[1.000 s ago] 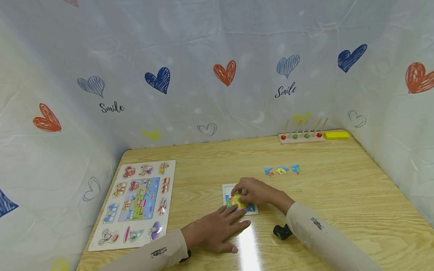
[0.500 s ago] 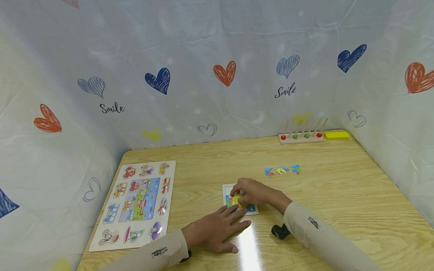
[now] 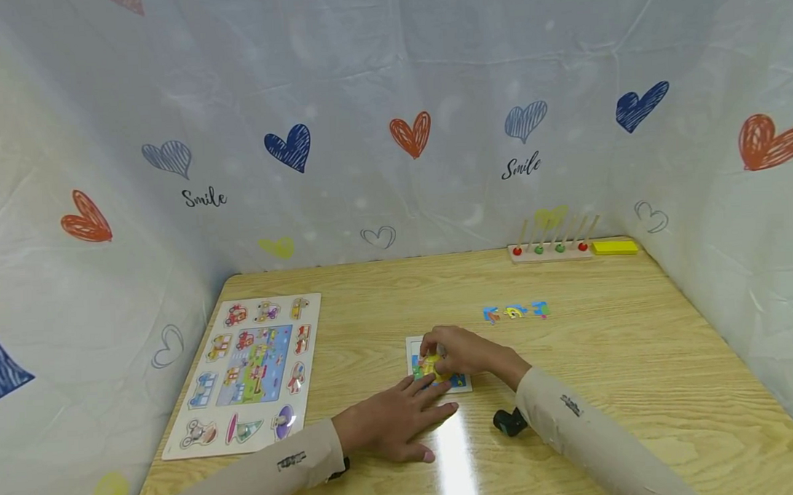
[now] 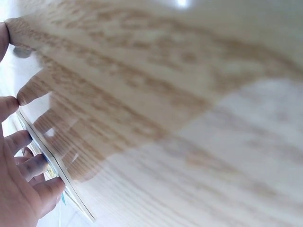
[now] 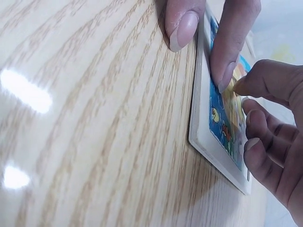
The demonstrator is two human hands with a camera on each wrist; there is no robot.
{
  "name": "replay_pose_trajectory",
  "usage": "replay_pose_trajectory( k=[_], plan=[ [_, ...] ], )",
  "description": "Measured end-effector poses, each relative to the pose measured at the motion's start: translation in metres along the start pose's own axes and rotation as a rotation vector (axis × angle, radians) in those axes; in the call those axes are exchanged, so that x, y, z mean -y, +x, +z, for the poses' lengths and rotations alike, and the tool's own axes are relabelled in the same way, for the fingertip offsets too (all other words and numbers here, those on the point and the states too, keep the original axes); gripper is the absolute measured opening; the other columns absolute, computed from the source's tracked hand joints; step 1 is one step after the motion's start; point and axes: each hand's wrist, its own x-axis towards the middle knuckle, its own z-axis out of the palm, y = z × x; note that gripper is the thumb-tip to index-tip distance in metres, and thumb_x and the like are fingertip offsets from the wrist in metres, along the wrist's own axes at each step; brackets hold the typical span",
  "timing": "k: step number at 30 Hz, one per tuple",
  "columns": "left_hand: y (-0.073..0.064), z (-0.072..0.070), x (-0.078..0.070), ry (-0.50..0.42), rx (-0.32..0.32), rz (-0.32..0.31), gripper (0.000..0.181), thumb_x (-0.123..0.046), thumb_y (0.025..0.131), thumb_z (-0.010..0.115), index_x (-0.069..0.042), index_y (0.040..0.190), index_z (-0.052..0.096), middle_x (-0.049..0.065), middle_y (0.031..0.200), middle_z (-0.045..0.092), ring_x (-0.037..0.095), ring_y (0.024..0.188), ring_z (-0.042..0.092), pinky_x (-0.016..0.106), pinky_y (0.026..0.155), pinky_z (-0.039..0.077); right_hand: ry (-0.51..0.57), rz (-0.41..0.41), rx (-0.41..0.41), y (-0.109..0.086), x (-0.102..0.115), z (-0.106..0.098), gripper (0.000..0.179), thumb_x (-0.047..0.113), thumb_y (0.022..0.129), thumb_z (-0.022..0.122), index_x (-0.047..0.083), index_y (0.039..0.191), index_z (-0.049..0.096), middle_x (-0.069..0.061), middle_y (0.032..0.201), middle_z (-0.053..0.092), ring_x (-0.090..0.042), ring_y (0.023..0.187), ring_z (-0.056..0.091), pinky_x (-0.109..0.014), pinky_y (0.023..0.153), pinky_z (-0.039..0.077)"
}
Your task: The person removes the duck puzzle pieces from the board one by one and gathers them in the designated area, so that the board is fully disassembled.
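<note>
A small jigsaw puzzle in a white-rimmed tray (image 3: 413, 344) lies mid-table, its picture blue and yellow. Over its middle, my right hand (image 3: 464, 349) has curled fingers and thumb about a yellow puzzle piece (image 3: 430, 364), low against the picture; the piece's outline is mostly hidden. In the right wrist view the right thumb and fingertips (image 5: 252, 144) meet the puzzle surface. My left hand (image 3: 399, 420) lies flat with spread fingers, fingertips resting on the tray's near edge. Three loose puzzle pieces (image 3: 514, 311) lie in a row beyond, to the right.
A large vehicle puzzle board (image 3: 310, 309) lies at the left. At the back right stand a peg board (image 3: 550, 253) with coloured beads and a yellow block (image 3: 615, 248). A black object (image 3: 510, 423) sits by the right sleeve. Curtains with hearts surround the table.
My right hand and forearm have shifted very slightly left, fingers still on the yellow piece. The left hand, the tray and the loose pieces look unmoved.
</note>
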Motion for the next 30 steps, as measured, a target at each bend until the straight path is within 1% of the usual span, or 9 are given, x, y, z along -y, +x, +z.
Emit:
replay_pose_trajectory(
  k=[7,12,17,22,30],
  plan=[
    [0.0003,0.0001,0.0001,0.016,-0.003,0.002,0.078,-0.068,0.101,0.026,-0.023,0.163,0.017,0.010,0.169,0.012,0.034,0.155,0.018,0.047,0.121,0.031,0.016,-0.001,0.008,0.0002,0.0007,-0.0011,0.020,0.013,0.091,0.071,0.020,0.110,0.069,0.003,0.105,0.061,-0.012,0.091,0.056,-0.031,0.079,0.049],
    [0.0001,-0.0002,0.0003,0.012,-0.001,0.000,0.078,-0.069,0.100,0.027,-0.024,0.163,0.017,0.010,0.169,0.012,0.034,0.155,0.017,0.047,0.121,0.030,0.022,-0.006,0.000,0.0007,0.0010,-0.0007,0.013,0.024,0.097,0.069,0.021,0.109,0.069,0.005,0.104,0.061,-0.011,0.092,0.057,-0.031,0.081,0.049],
    [-0.0001,-0.0004,0.0002,0.004,0.006,0.003,0.077,-0.068,0.101,0.028,-0.023,0.163,0.017,0.010,0.170,0.010,0.034,0.155,0.014,0.047,0.121,0.030,0.041,-0.015,-0.015,0.0016,0.0007,0.0009,0.013,0.032,0.096,0.069,0.022,0.105,0.068,0.005,0.102,0.061,-0.010,0.090,0.055,-0.030,0.079,0.049],
    [-0.0004,-0.0009,0.0004,-0.004,0.009,0.001,0.077,-0.068,0.101,0.028,-0.023,0.163,0.017,0.010,0.170,0.011,0.034,0.155,0.016,0.048,0.121,0.030,0.058,-0.024,-0.022,0.0029,0.0003,0.0024,0.010,0.028,0.096,0.070,0.021,0.101,0.065,0.006,0.101,0.061,-0.011,0.091,0.056,-0.030,0.079,0.049],
    [-0.0002,-0.0009,0.0001,-0.024,0.019,-0.001,0.076,-0.067,0.102,0.029,-0.024,0.163,0.016,0.009,0.170,0.010,0.033,0.155,0.015,0.048,0.121,0.028,0.148,-0.006,-0.002,0.0051,-0.0006,0.0029,0.012,0.022,0.096,0.070,0.016,0.097,0.060,0.007,0.094,0.060,-0.010,0.079,0.054,-0.027,0.072,0.048]
  ],
)
